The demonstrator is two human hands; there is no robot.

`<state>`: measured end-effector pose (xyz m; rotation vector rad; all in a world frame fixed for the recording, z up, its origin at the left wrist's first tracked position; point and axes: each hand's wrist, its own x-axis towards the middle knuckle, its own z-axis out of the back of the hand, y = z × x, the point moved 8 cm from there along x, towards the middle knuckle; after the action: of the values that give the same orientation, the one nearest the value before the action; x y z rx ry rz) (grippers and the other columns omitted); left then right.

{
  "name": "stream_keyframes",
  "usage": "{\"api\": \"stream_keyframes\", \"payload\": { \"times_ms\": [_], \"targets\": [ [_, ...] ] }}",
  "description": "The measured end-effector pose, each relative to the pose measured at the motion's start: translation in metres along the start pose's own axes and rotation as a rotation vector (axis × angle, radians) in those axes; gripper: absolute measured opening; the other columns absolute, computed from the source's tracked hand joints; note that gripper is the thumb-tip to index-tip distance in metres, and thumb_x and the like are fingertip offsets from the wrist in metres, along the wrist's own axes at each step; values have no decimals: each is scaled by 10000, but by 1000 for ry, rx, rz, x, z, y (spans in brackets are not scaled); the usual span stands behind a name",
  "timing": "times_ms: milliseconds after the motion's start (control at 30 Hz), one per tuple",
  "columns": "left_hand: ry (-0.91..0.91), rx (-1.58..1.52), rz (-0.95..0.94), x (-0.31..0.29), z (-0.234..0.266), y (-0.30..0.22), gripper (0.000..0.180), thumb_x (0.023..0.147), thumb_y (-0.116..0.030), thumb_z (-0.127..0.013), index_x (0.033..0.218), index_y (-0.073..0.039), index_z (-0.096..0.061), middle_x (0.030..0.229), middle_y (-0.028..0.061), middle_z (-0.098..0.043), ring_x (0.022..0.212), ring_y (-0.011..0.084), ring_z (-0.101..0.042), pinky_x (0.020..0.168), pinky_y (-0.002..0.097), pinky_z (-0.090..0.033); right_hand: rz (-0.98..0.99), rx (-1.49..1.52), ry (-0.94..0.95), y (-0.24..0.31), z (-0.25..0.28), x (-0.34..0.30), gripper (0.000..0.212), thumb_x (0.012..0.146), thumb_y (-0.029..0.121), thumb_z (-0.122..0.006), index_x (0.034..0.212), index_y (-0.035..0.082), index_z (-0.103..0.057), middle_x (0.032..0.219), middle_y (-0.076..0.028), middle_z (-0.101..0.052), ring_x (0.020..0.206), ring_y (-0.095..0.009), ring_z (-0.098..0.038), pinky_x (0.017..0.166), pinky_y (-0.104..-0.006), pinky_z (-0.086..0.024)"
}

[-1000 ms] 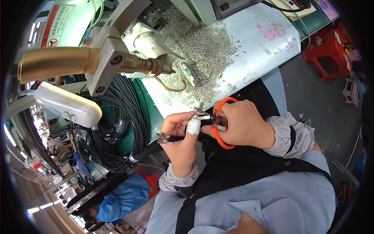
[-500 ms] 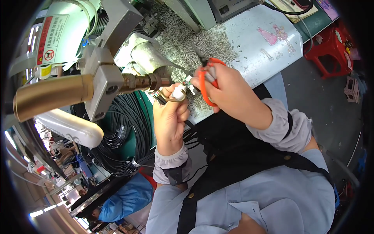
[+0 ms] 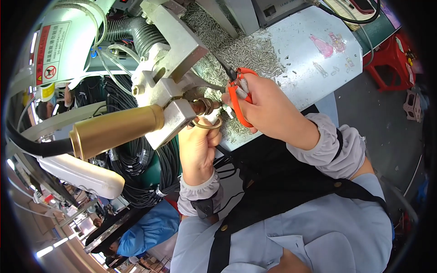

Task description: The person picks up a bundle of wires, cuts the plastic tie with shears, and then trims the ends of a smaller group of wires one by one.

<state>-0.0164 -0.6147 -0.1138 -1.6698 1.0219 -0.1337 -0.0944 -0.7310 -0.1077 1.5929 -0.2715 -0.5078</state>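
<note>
My left hand (image 3: 199, 143) is closed around a dark cable. Its fingertips hold the cable's end beneath the metal tip of a brass-coloured soldering head (image 3: 123, 129), which hides part of the fingers. Small white connector pieces (image 3: 227, 110) show at the cable end, between my two hands. My right hand (image 3: 268, 102) grips a hand tool with orange handles (image 3: 239, 107) and a dark pointed end, aimed up and left. Its fingertips are close to the white pieces; whether they pinch something there is hidden by the soldering head.
Many short silvery bits (image 3: 246, 50) cover the far worktop (image 3: 314, 50). Coils of black cable (image 3: 136, 168) lie at the left, below a white rounded arm (image 3: 82, 177). A red stool (image 3: 387, 68) stands right; a person in blue (image 3: 148, 232) sits lower left.
The soldering head has swung right and slightly down over my left hand, covering more of the fingers and cable end. Both hands have stayed nearly in place, still holding cable and orange-handled tool.
</note>
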Motion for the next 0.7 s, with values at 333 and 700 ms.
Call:
{"api": "stream_keyframes", "payload": {
  "times_ms": [333,700],
  "targets": [
    [54,23,57,-6,-8,0,137,820,-54,-536,941,10,-538,643,3,-453,490,62,-354,409,193,-249,42,49,-45,-3,3,-10,115,835,113,-535,815,4,-503,583,-5,-485,439,-57,-432,395,-223,-358],
    [83,456,-137,-60,-38,7,145,840,-9,-478,972,13,-535,775,36,-546,680,69,-490,566,196,-394,427,-289,19,45,-12,-65,72,812,78,-544,849,17,-536,620,-24,-506,555,-86,-469,519,-233,-380]
  ]
}}
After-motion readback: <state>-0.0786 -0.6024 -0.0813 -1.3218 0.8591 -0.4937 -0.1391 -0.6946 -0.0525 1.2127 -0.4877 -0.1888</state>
